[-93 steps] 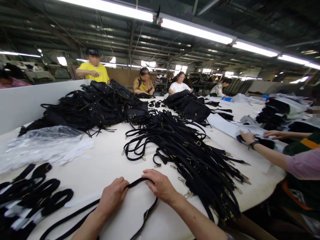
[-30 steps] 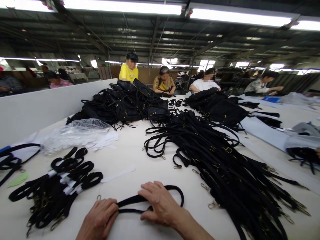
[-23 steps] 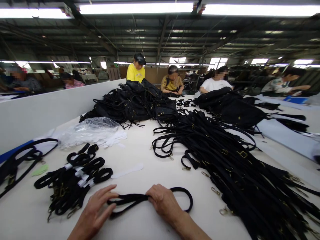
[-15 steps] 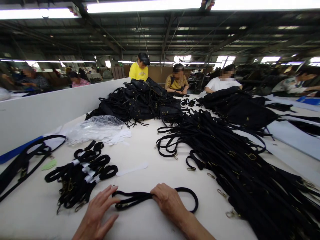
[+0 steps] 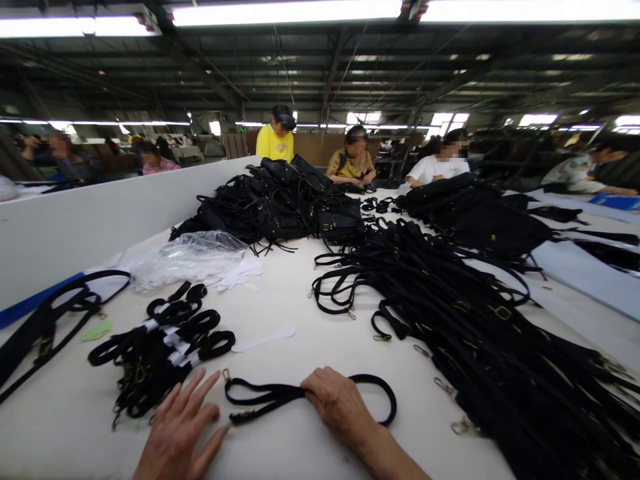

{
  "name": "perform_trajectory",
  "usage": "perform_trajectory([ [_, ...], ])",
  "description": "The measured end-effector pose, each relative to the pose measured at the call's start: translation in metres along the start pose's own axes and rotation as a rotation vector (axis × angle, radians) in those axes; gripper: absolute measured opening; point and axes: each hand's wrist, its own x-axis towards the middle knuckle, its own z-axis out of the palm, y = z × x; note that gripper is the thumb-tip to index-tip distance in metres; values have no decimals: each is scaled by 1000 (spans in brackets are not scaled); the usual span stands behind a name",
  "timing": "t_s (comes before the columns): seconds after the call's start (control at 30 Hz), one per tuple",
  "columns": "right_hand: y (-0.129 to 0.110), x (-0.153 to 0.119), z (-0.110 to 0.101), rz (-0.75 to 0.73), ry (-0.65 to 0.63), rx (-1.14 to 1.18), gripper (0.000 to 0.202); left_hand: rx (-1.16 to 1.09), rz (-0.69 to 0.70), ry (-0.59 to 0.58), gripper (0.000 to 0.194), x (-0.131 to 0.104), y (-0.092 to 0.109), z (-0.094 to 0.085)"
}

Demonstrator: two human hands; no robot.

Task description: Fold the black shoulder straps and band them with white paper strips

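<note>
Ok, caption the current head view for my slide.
The right hand holds a folded black strap on a white table, the left hand open beside it.

No legible wording

Nothing can be read for certain. A short line of pale lettering [image 5: 281, 147] runs across the chest of a yellow shirt [image 5: 269, 141], worn by someone beyond the far edge of the tabletop [image 5: 280, 307]; it is too small and blurred to make out.

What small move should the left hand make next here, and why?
Probably reach for the white strip with the free left hand: the right hand grips the folded black strap, and the bundled straps nearby show white bands.
</note>
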Motion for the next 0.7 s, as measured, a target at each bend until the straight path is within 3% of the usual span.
perform_trajectory([
  [0.13,0,0,-2,-10,-1,-7,12,-39,-14,25,41,-2,8,0],
  [0.3,1,-1,-1,-29,10,-21,12,-153,7,-8,23,15,43,9],
  [0.37,2,-2,0,-36,18,-24,11,-159,6,-9,15,17,41,7],
  [0.5,3,-4,3,-36,39,-8,12,-106,26,-4,4,9,16,-4],
  [0.6,3,-4,3,-35,42,11,13,-117,64,15,21,6,12,-8],
  [0.7,2,-4,3,-33,40,14,13,-170,93,-6,38,13,31,-3],
])
